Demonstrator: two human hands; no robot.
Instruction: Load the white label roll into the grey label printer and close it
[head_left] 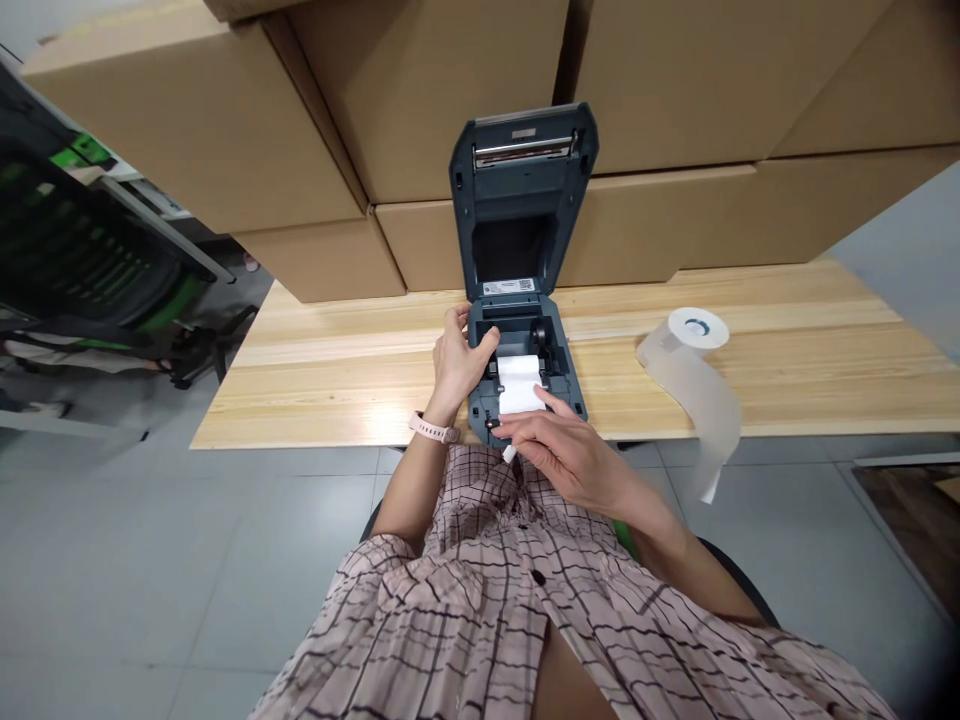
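A dark grey label printer [579, 395] stands at the table's front edge with its lid [517, 200] raised. My left hand [459, 355] grips the left side wall, fingers outside and thumb over the rim. A white roll of label paper [519, 372] sits inside the printer, its strip running towards me. My right hand [559, 450] is at the front of the printer, fingers closed over the paper strip, one fingertip touching it. A small white paper end shows below those fingers; the exact grip is partly hidden.
To the right, a loose roll of label backing [697, 328] lies on the wooden table [337, 370], its tail hanging over the front edge. Large cardboard boxes [450, 90] are stacked behind the printer. An office chair [82, 240] stands at the left.
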